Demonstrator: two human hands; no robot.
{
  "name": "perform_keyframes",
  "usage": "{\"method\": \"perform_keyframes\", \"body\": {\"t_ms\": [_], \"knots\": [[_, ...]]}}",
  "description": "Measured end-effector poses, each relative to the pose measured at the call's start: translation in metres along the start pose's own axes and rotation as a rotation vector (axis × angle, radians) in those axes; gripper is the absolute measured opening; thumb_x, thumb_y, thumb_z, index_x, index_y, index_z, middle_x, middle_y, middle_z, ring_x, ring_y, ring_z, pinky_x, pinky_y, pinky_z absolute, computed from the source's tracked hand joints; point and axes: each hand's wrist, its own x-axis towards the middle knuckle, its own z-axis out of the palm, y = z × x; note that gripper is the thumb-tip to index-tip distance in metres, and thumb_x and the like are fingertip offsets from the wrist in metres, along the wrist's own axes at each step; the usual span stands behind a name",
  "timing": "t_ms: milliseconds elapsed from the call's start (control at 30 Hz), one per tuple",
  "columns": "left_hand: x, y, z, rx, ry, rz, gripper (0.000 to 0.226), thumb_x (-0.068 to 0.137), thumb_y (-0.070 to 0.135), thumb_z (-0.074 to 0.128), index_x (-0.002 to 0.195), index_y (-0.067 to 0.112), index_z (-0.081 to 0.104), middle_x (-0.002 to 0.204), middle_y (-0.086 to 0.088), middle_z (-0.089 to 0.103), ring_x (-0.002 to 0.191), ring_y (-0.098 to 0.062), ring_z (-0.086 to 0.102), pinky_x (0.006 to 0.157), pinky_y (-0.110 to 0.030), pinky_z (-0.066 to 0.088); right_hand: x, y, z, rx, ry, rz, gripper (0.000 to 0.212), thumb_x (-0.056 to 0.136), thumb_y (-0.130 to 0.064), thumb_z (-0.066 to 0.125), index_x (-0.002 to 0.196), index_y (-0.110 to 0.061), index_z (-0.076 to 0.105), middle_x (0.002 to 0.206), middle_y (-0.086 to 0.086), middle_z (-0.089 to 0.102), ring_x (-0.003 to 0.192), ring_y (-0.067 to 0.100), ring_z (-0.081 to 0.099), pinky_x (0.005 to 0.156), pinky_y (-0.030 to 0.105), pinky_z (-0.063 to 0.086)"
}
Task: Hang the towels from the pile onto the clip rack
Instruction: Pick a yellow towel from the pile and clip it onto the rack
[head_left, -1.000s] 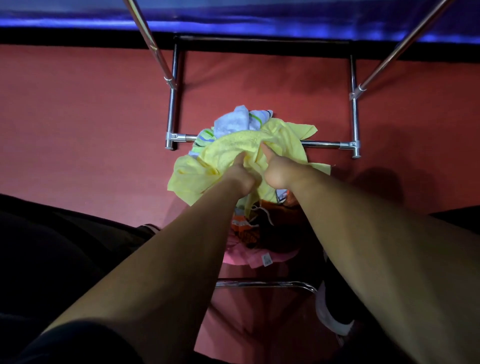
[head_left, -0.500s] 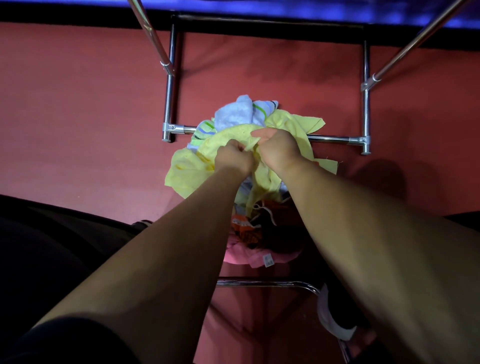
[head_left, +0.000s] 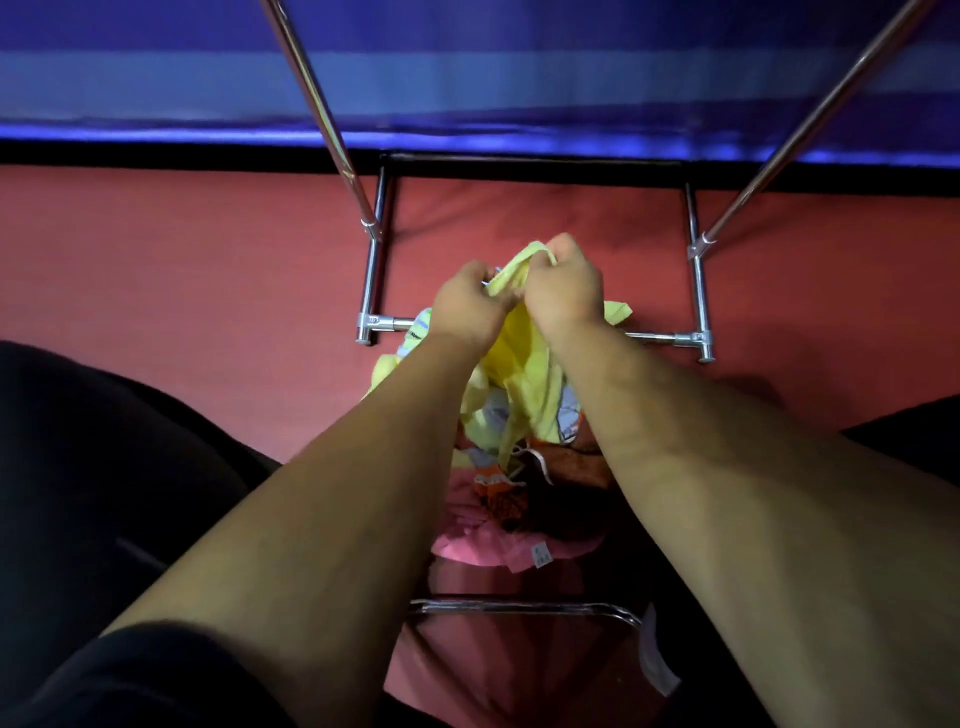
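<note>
A yellow towel (head_left: 524, 374) hangs bunched from both my hands above the pile. My left hand (head_left: 467, 306) pinches its upper edge, and my right hand (head_left: 563, 288) grips the same edge right beside it. Below lies the pile of towels (head_left: 498, 493): pale blue striped cloth, orange patterned cloth and a pink towel (head_left: 483, 545) with a white label. Only the rack's chrome base frame (head_left: 374, 322) and two slanting poles (head_left: 317, 104) show; no clips are in view.
Red carpet (head_left: 182, 291) covers the floor. A blue-lit wall (head_left: 467, 78) runs along the top behind the rack. Another chrome bar (head_left: 519, 607) crosses low under the pile. Dark clothing or furniture (head_left: 104, 467) fills the left side, and a dark shape sits at the right edge.
Both hands have risen and pulled the yellow towel up off the pile, so it now hangs gathered instead of lying spread. The view has tilted up a little, showing more wall.
</note>
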Motion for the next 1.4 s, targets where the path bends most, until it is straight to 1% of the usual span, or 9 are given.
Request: {"method": "perform_keyframes", "body": {"t_ms": [200,333,433,500,633,800,1000,1133,1400], "knots": [[-0.030,0.035,-0.049,0.315,-0.033,-0.019,0.008,0.088,0.023,0.065,0.092,0.016,0.063,0.095,-0.012,0.069,0.098,-0.038,0.067,0.074,-0.033,0.046,-0.022,-0.069,-0.059,0.224,0.236,-0.048,0.015,0.106,-0.016,0.045,0.095,-0.013,0.054,0.084,0.009,0.060,0.080,0.026,0.051,0.069,0.037,0.034],[-0.057,0.068,-0.089,0.548,-0.118,-0.067,0.034,0.094,0.028,0.066,0.118,0.005,0.072,0.116,-0.014,0.072,0.109,-0.034,0.070,0.090,-0.038,0.057,-0.040,-0.122,-0.107,0.346,0.343,-0.115,0.018,0.107,-0.016,0.044,0.101,-0.008,0.058,0.088,0.007,0.060,0.082,0.025,0.050,0.071,0.037,0.033],[-0.074,0.098,-0.129,0.522,-0.162,-0.086,0.028,0.094,0.024,0.074,0.112,0.003,0.071,0.093,-0.013,0.073,0.080,-0.029,0.072,0.069,-0.038,0.059,-0.056,-0.151,-0.149,0.313,0.343,-0.177,0.017,0.107,-0.017,0.041,0.104,-0.012,0.057,0.096,0.010,0.065,0.090,0.030,0.056,0.075,0.039,0.037],[-0.080,0.113,-0.155,0.249,-0.126,-0.097,0.027,0.089,0.017,0.082,0.106,0.001,0.068,0.082,-0.016,0.070,0.066,-0.029,0.070,0.060,-0.041,0.062,-0.065,-0.159,-0.172,0.263,0.319,-0.198,0.021,0.106,-0.017,0.041,0.111,-0.012,0.061,0.113,0.014,0.071,0.107,0.035,0.063,0.085,0.038,0.043],[-0.106,0.145,-0.193,-0.215,-0.135,0.061,0.031,0.084,0.006,0.082,0.111,0.001,0.070,0.097,-0.025,0.074,0.084,-0.033,0.072,0.080,-0.052,0.064,-0.084,-0.151,-0.197,0.191,0.146,-0.146,0.030,0.101,-0.013,0.049,0.124,-0.009,0.069,0.128,0.014,0.071,0.122,0.033,0.064,0.096,0.034,0.049],[-0.142,0.155,-0.190,-0.530,-0.212,0.268,0.044,0.084,-0.013,0.065,0.119,0.012,0.072,0.105,-0.016,0.073,0.095,-0.028,0.071,0.088,-0.042,0.059,-0.127,-0.137,-0.191,-0.265,-0.197,-0.130,0.038,0.099,0.004,0.051,0.134,0.003,0.065,0.139,0.023,0.065,0.129,0.036,0.063,0.102,0.036,0.051],[-0.148,0.147,-0.171,-0.494,-0.253,0.326,0.028,0.090,-0.003,0.074,0.116,0.006,0.071,0.111,-0.019,0.077,0.103,-0.031,0.074,0.100,-0.049,0.059,-0.145,-0.130,-0.174,0.020,-0.404,-0.235,0.055,0.072,-0.019,0.075,0.126,-0.029,0.066,0.105,0.001,0.077,0.093,0.018,0.070,0.081,0.032,0.055],[-0.146,0.144,-0.168,-0.407,-0.262,0.315,0.031,0.092,-0.012,0.067,0.120,0.000,0.067,0.106,-0.015,0.080,0.102,-0.029,0.077,0.094,-0.041,0.062,-0.147,-0.134,-0.181,0.080,-0.507,-0.247,0.021,0.083,-0.015,0.072,0.104,-0.019,0.074,0.069,-0.014,0.067,0.061,0.004,0.057,0.064,0.026,0.041],[-0.132,0.152,-0.154,-0.367,-0.054,0.291,0.023,0.089,0.001,0.076,0.110,0.010,0.070,0.097,-0.009,0.077,0.083,-0.016,0.072,0.080,-0.031,0.060,-0.139,-0.134,-0.171,0.204,-0.510,-0.195,0.005,0.088,-0.021,0.069,0.092,-0.024,0.068,0.081,-0.002,0.072,0.082,0.018,0.069,0.091,0.041,0.058]]}}
